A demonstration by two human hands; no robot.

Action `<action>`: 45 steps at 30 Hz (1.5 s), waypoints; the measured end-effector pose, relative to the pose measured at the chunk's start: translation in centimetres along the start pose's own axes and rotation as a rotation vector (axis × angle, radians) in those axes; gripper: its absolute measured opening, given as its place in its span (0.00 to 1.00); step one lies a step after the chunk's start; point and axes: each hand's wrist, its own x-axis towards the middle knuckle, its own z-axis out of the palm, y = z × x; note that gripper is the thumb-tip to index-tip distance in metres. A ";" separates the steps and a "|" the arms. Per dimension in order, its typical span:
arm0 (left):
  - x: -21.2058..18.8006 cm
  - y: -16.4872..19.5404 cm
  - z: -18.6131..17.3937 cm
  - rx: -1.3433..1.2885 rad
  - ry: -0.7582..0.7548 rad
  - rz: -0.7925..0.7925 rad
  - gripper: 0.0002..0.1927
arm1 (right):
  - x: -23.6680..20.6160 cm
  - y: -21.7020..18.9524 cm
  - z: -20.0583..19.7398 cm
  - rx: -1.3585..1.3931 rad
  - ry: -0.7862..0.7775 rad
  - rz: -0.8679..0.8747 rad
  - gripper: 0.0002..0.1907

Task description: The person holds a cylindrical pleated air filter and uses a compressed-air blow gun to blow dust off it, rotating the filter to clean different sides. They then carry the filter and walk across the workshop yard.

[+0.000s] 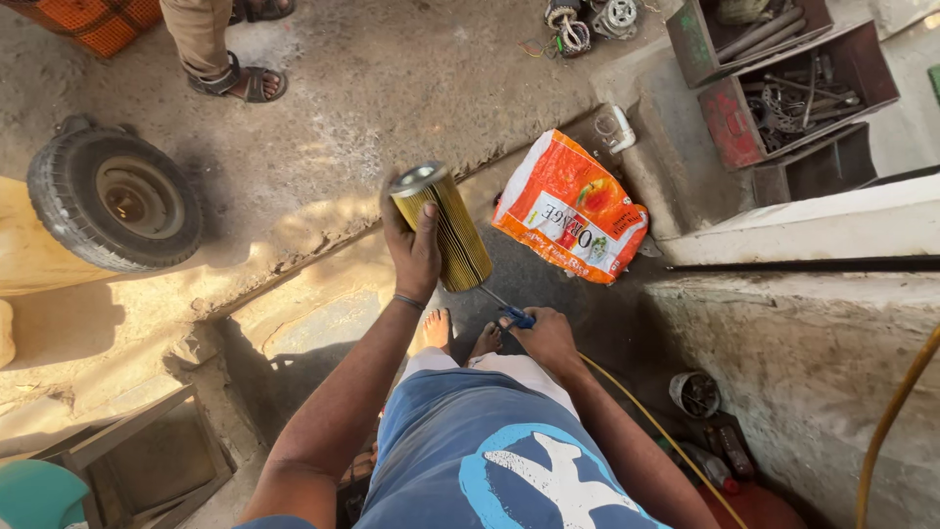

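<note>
1. Rough concrete ground (323,127) of an open-air workshop lies below, part sunlit, with a small wheeled tyre (113,199) at the left and another person's sandalled foot (240,80) at the top.
2. Left hand (413,253) grips a pleated yellow cylindrical filter (450,230) from its left side, fingers wrapped around the body; the filter's long axis tilts up and to the left, metal end cap uppermost.
3. Right hand (546,338) is closed around a blue-handled air nozzle (516,315), fed by a yellow hose (676,446); its thin tip points up-left at the filter's lower end and is just beside it (touching or not, I cannot tell).
4. Red metal toolbox trays (783,88) at the upper right hold spanners and loose metal parts.
5. An orange printed plastic bag (568,211) lies just right of the filter.
</note>
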 end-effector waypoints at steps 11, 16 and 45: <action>2.0 -3.9 -7.1 0.601 -0.504 -0.186 0.29 | -1.0 3.7 1.5 0.807 -0.785 0.069 0.08; 2.5 -5.7 -10.6 0.851 -0.313 -0.682 0.34 | -1.7 1.6 2.8 0.273 -0.496 -0.114 0.13; 4.3 -4.7 -14.2 0.329 -0.202 -0.558 0.22 | -1.7 -0.1 1.6 0.245 -0.370 -0.272 0.21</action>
